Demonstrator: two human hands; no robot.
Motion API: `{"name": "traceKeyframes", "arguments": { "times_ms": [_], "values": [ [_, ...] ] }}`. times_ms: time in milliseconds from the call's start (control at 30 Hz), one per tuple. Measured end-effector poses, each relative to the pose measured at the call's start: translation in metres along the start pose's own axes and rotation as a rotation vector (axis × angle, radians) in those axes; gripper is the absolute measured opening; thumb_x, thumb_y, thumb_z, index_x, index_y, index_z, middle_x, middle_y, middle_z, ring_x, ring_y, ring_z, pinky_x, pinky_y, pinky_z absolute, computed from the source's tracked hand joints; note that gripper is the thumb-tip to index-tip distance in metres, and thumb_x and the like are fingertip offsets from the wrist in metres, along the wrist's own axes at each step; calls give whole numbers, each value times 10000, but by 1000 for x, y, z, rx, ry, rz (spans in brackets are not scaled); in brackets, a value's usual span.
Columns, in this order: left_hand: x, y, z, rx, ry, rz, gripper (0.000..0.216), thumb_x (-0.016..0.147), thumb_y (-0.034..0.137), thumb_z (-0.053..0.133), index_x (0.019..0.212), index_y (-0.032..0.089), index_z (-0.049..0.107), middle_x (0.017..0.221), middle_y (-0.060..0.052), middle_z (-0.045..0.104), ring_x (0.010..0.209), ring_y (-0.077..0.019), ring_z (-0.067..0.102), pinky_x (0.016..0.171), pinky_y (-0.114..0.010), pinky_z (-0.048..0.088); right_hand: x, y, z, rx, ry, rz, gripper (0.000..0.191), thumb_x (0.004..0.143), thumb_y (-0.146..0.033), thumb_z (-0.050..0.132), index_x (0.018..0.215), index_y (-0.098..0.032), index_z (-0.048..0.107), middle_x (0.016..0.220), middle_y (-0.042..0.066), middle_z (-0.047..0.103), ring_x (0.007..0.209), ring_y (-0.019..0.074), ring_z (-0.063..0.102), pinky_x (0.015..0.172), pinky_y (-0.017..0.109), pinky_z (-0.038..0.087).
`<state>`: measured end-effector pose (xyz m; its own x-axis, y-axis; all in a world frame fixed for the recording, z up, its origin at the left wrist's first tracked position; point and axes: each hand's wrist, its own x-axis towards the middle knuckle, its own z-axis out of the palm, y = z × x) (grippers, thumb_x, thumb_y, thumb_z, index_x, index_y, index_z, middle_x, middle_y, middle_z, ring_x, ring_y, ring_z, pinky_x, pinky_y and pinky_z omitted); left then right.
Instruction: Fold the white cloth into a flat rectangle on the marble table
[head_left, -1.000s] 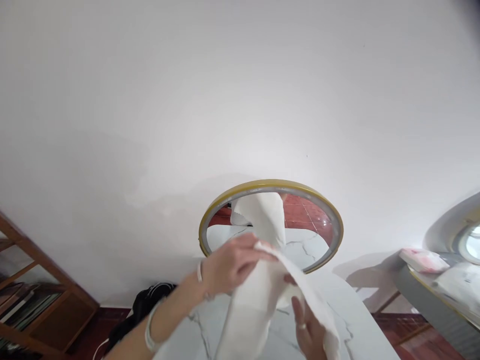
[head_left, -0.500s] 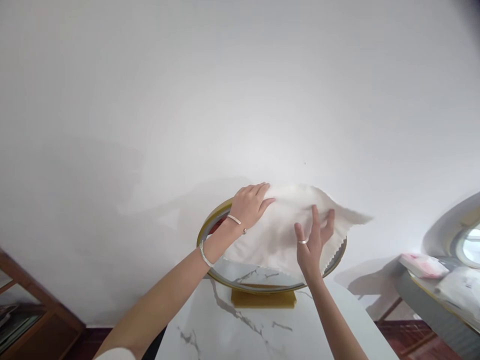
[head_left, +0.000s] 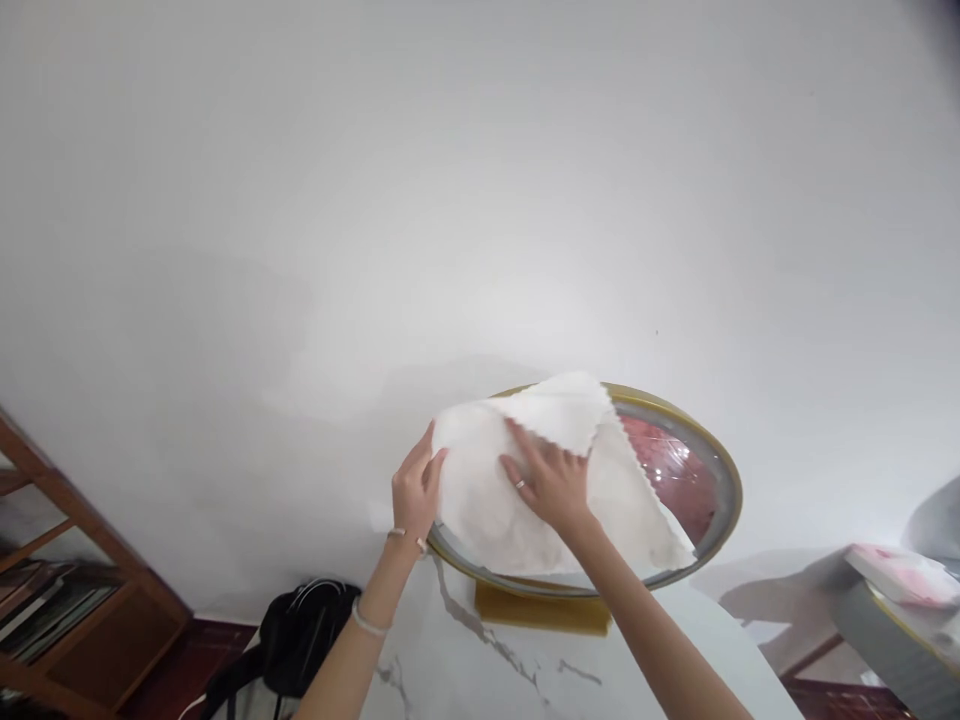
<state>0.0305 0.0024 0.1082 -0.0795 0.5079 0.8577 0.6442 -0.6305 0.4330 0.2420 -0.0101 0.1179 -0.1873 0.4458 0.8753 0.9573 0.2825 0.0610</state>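
Note:
A white cloth [head_left: 487, 490] with a zigzag-cut edge covers the left and middle of an oval mirror [head_left: 679, 480] with a gold frame. My left hand [head_left: 416, 490] is closed on the cloth at the mirror's left edge, its thumb in front and its fingertips going behind. Against the cloth near its middle lies my right hand [head_left: 551, 480], fingers stretched out and a ring on one. A folded-over flap of the cloth hangs just above the right hand's fingers. The mirror's right part shows bare, with a reddish reflection.
The mirror's gold base [head_left: 540, 608] stands on a white marbled table [head_left: 480, 680] close to a white wall [head_left: 480, 200]. A black bag [head_left: 307, 630] is at lower left, beside a wooden shelf [head_left: 97, 600] with books. A pink-and-white packet [head_left: 904, 575] rests on another surface at right.
My left hand has moved from the mirror's top left down to its left edge. My right hand has shifted left and flattened on the cloth. The cloth's right side has swung inward, baring the mirror there.

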Motion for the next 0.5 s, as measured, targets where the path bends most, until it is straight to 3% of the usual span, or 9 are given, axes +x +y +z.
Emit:
{"name": "traceKeyframes", "arguments": {
  "times_ms": [67, 133, 200, 267, 333, 400, 500],
  "values": [
    [-39, -23, -3, 31, 23, -208, 431, 930, 364, 505, 1324, 192, 527, 1243, -86, 645, 1131, -223, 620, 920, -357, 533, -17, -13, 21, 26, -103, -142, 413, 923, -458, 462, 1316, -354, 535, 901, 30, 646, 967, 245, 543, 1078, 627, 175],
    [-76, -40, -1, 51, 53, -348, 440, 906, 421, 525, 1273, 183, 577, 1161, -75, 691, 1094, -243, 641, 888, -368, 547, -43, -24, 41, 60, -247, -234, 272, 899, -416, 516, 1083, -321, 691, 803, 13, 664, 913, 223, 553, 1074, 550, 232],
    [-101, -49, 5, 49, 118, -396, 423, 901, 454, 512, 1180, 167, 647, 1117, -83, 708, 1051, -256, 662, 849, -362, 564, -67, -30, 55, 96, -367, -290, 183, 841, -352, 601, 730, -275, 724, 607, -6, 622, 749, 188, 556, 995, 456, 339],
    [-109, -49, 11, 27, 202, -360, 391, 922, 421, 481, 1148, 162, 667, 1179, -106, 677, 1083, -259, 647, 849, -348, 567, -84, -33, 60, 110, -408, -298, 240, 799, -284, 639, 563, -250, 662, 512, -12, 583, 640, 169, 540, 901, 403, 391],
    [-97, -39, 18, -3, 267, -252, 350, 948, 321, 453, 1213, 174, 629, 1279, -114, 613, 1176, -245, 590, 910, -344, 544, -89, -31, 56, 95, -405, -258, 218, 813, -241, 604, 609, -242, 679, 572, 11, 632, 670, 194, 572, 878, 417, 390],
    [-66, -19, 24, -21, 299, -88, 368, 953, 221, 443, 1302, 193, 554, 1341, -110, 563, 1264, -229, 511, 997, -369, 494, -81, -22, 45, 53, -373, -164, 200, 841, -229, 540, 755, -230, 722, 728, 67, 698, 787, 255, 609, 901, 479, 365],
    [-5, 24, 38, -39, 283, 201, 439, 931, 142, 478, 1365, 208, 479, 1346, -104, 562, 1330, -222, 432, 1080, -432, 412, -55, 1, 20, -63, -185, 58, 305, 873, -283, 473, 1057, -198, 701, 1020, 148, 698, 1045, 362, 572, 951, 567, 312]
  ]
}}
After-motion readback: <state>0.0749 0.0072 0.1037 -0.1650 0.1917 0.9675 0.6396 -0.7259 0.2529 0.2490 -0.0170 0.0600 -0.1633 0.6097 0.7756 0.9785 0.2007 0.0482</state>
